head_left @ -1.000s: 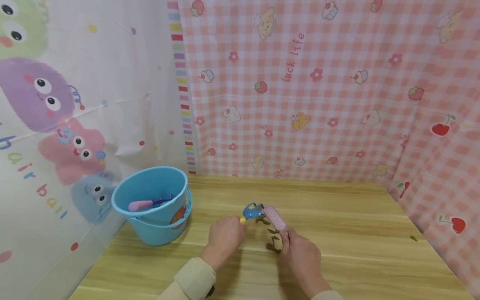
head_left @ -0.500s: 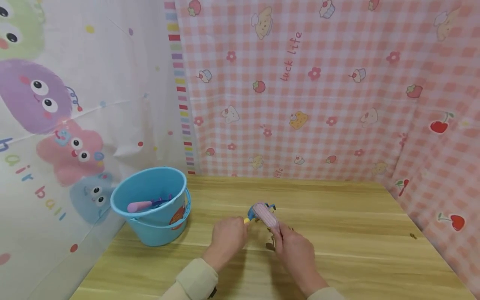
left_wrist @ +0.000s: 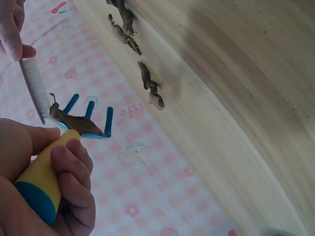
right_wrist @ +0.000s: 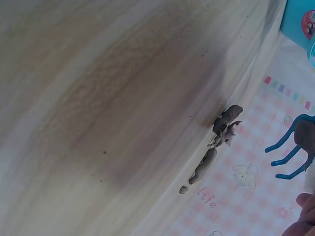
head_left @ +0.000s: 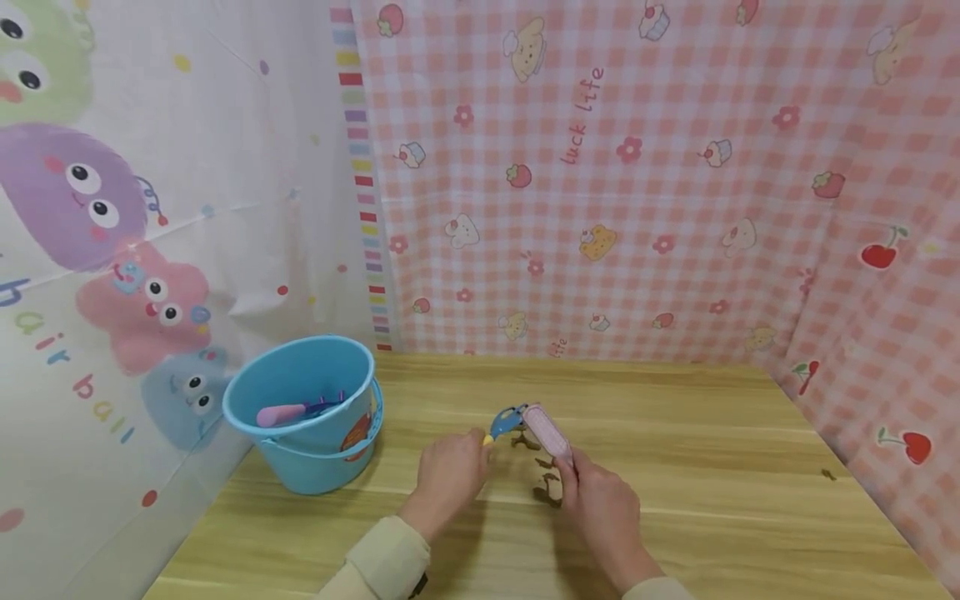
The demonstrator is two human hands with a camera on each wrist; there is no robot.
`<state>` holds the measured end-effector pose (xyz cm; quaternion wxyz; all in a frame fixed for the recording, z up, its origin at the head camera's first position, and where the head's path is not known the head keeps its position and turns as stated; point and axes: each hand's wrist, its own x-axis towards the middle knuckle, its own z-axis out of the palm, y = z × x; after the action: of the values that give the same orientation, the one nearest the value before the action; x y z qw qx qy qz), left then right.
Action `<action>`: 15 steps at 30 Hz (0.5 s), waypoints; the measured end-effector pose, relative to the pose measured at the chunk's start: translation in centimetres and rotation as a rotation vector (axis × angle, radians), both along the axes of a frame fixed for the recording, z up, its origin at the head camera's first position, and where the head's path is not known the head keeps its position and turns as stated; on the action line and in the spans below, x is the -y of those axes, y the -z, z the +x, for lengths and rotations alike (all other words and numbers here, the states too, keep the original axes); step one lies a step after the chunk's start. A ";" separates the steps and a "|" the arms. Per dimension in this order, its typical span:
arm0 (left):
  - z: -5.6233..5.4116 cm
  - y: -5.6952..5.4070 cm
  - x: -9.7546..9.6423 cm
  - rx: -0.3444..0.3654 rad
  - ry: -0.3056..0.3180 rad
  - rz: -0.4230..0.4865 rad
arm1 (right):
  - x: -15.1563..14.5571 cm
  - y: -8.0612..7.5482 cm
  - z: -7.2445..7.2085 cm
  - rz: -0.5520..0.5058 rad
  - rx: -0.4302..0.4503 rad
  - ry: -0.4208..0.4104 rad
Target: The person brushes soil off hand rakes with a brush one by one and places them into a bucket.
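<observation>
My left hand (head_left: 450, 475) grips the yellow handle (left_wrist: 42, 172) of a small blue hand rake (head_left: 507, 419), raised above the table. A brown, shrivelled piece like a dried leaf (left_wrist: 78, 123) lies across the rake's head, at the base of its tines. My right hand (head_left: 606, 508) holds a pink brush (head_left: 547, 432) by its handle, and the brush's far end is right at the rake's head. In the left wrist view the pale bristles (left_wrist: 37, 88) stand beside the brown piece. More brown shrivelled pieces (head_left: 547, 490) lie on the wooden table under the two tools.
A light blue bucket (head_left: 315, 467) stands at the left, with a pink-handled tool (head_left: 281, 413) inside. One small brown bit (head_left: 828, 474) lies near the table's right edge. Printed cloths hang behind the wooden table (head_left: 712, 517) and along both sides.
The brush passed left across the rake's head half a second ago and is now back at its right. The rake shifted slightly right and back, turning as it moved. Both hands kept their grips.
</observation>
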<state>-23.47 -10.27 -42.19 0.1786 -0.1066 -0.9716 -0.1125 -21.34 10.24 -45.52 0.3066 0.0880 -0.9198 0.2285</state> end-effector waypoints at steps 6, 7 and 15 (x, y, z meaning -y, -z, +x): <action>0.2 -0.1 0.1 0.029 0.043 0.034 | -0.8 -0.3 -0.2 -0.024 0.098 0.062; 0.2 0.0 0.1 0.029 0.045 0.025 | -0.9 -0.3 -0.3 -0.025 0.103 0.071; 0.3 0.0 -0.1 -0.010 0.015 -0.159 | -0.4 -1.0 0.1 -0.051 0.031 0.006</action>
<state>-23.17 -10.16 -42.20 0.1737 -0.1282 -0.9758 -0.0358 -21.24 10.63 -44.50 0.2950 0.0738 -0.9187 0.2521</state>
